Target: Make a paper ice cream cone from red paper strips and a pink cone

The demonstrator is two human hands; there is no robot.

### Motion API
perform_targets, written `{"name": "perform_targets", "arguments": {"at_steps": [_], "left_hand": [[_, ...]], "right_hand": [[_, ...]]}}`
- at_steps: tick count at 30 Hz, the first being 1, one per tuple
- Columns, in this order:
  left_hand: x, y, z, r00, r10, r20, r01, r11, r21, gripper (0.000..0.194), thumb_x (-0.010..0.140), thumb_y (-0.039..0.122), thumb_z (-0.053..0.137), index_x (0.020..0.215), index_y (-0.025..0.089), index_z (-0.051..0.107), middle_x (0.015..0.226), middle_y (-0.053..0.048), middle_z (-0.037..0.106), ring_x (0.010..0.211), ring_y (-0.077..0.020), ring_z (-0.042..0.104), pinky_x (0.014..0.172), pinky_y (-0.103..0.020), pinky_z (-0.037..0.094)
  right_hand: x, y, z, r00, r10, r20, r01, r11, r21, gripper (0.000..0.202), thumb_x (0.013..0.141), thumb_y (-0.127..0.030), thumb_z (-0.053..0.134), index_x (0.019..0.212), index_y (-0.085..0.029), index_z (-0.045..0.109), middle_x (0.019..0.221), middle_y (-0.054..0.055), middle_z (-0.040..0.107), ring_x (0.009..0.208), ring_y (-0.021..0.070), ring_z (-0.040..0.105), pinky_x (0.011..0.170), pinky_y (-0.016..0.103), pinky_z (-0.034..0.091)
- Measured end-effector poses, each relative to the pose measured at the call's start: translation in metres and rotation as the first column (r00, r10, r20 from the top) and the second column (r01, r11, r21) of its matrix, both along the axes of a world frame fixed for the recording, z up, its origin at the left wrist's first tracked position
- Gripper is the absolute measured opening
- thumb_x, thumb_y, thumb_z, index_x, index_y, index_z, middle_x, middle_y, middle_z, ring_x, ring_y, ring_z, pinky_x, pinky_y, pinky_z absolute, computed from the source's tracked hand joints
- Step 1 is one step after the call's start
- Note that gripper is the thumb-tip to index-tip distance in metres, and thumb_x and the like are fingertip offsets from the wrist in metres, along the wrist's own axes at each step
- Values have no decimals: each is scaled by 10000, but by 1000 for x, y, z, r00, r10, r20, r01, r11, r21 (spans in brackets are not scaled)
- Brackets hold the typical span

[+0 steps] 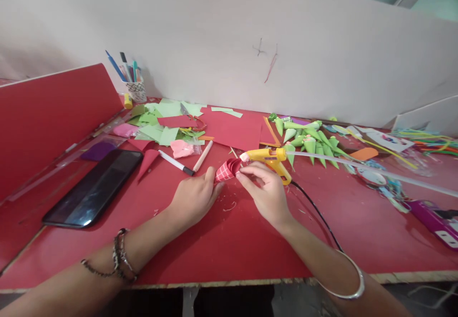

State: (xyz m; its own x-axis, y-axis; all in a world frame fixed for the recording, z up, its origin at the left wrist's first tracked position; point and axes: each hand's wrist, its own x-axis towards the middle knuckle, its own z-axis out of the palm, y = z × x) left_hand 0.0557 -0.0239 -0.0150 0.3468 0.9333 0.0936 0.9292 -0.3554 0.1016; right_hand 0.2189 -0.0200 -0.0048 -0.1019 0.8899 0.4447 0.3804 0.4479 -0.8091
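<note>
A red paper cone with white grid lines [224,172] lies between my two hands near the middle of the table. My left hand [195,194] is closed around its pointed left end. The fingertips of my right hand [263,188] pinch the rim at its open right end. Just beyond my right hand is a yellow glue gun [267,156], its pale tip near the cone's opening and a long clear glue stick [358,165] reaching out to the right from its back.
A black phone [93,188] lies at the left. Behind are green paper scraps [168,136], red sheets [232,128], a marker [175,162] and a pen cup [136,90]. Green paper cones [315,145] stand back right. A black cord [317,209] passes beside my right forearm; a purple box [431,217] sits far right.
</note>
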Motion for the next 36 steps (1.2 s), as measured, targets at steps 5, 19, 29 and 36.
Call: {"name": "perform_targets", "arguments": {"at_steps": [5,19,29,36], "left_hand": [[0,0,0,998,4,69,-1,999,-37,277,884,359,219,864,144,393,686,-71,591,614,-224,590,491,-264,376],[-4,1,3,603,-112,790,348,928,-135,217,837,293,424,1018,180,384,919,-32,507,795,-130,495,725,-251,431],[-2,-2,0,645,-140,752,346,930,-123,195,841,272,407,995,176,336,897,-35,492,764,-127,493,690,-250,430],[-3,-1,-2,629,-149,763,319,944,-79,208,843,251,420,1003,174,312,895,-33,469,768,-118,491,687,-237,418]], "right_hand": [[-1,-1,0,1000,-10,15,10,1000,-4,115,775,-234,528,686,-179,577,660,-3,511,627,118,487,550,245,395],[0,-4,3,977,201,76,-205,978,50,91,782,-232,533,820,-205,612,741,2,544,677,124,529,631,277,445],[1,-5,3,975,168,145,-182,979,91,96,782,-204,537,756,-199,629,699,-8,537,644,114,519,600,259,418],[-1,-5,4,988,128,82,-139,981,137,68,740,-192,598,804,-188,623,744,-3,565,682,110,534,632,250,429]]}}
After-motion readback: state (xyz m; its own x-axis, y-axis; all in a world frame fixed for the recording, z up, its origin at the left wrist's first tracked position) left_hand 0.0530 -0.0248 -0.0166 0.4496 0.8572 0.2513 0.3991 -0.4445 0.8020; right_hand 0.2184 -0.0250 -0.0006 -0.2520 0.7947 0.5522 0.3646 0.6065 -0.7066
